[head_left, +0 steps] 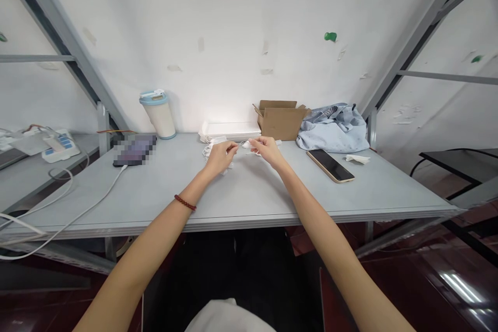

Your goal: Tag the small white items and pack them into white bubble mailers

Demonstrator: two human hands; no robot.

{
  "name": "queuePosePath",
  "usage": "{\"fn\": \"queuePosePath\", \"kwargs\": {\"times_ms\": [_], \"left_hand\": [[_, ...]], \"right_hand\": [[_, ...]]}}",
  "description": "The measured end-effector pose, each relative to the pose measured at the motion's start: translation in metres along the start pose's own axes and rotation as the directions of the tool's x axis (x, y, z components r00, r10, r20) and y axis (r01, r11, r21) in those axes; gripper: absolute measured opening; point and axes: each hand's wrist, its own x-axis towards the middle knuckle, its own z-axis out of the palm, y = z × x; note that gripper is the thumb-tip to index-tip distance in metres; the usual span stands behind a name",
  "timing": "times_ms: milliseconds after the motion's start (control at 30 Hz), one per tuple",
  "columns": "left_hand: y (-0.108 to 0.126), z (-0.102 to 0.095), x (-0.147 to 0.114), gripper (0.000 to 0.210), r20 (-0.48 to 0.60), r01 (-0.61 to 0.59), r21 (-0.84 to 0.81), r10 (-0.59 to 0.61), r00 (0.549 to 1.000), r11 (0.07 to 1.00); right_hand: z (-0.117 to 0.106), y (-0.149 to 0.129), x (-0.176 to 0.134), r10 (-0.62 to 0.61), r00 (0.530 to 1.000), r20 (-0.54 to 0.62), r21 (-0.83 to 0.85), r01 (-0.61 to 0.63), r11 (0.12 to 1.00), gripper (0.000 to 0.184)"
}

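Observation:
My left hand (221,158) and my right hand (267,149) are raised close together above the middle of the grey table (249,192). Between their fingertips runs a thin white cord (245,143) with a small white end piece, too small to make out fully. The left fingers pinch one side of it; thumb and fingers of the right pinch the other. Behind and beside my left hand lies a tangle of white cords (207,152), partly hidden by that hand. A stack of flat white boxes (232,129) lies just beyond both hands.
An open cardboard box (282,123) and a bundled light-blue cloth (334,129) stand at the back right. Nearer are a phone (330,165) and a crumpled tissue (357,158). Leftward are a cup (159,116), a blurred-out device (134,150) and its charging cable (99,199).

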Motion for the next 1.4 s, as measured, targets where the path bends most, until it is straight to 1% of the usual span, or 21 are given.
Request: {"fn": "queuePosePath", "kwargs": {"times_ms": [267,467,700,800,1000,1200,1400], "left_hand": [[0.001,0.0,-0.001,0.019,-0.001,-0.006,-0.015,0.006,1.0,1.0],[-0.001,0.0,-0.001,0.02,-0.003,-0.021,-0.01,0.021,1.0,1.0],[-0.002,0.0,-0.002,0.022,0.03,-0.077,0.018,0.076,0.997,0.997],[-0.003,0.0,-0.002,0.022,0.047,-0.087,0.041,0.085,0.995,0.995],[-0.004,-0.001,-0.003,0.022,0.057,-0.067,0.073,0.063,0.996,0.995],[-0.002,-0.002,-0.003,0.019,0.072,-0.06,0.057,0.056,0.996,0.997],[0.0,-0.003,-0.005,0.019,0.095,-0.044,0.061,0.038,0.995,0.997]], "right_hand": [[0.0,-0.001,-0.001,0.013,1.0,0.005,-0.014,-0.013,1.0,0.031],[0.0,-0.001,-0.001,0.001,1.0,0.025,-0.015,-0.001,1.0,0.032],[0.001,-0.003,-0.002,-0.005,0.999,0.05,-0.089,0.01,0.996,0.032],[0.002,0.0,-0.002,-0.033,0.997,0.065,-0.124,0.041,0.991,0.035],[0.007,0.006,-0.002,-0.075,0.992,0.102,-0.113,0.086,0.99,0.034],[0.01,0.008,-0.003,-0.114,0.987,0.116,-0.107,0.127,0.986,0.034],[0.01,0.009,-0.004,-0.112,0.985,0.13,-0.122,0.128,0.984,0.032]]}}
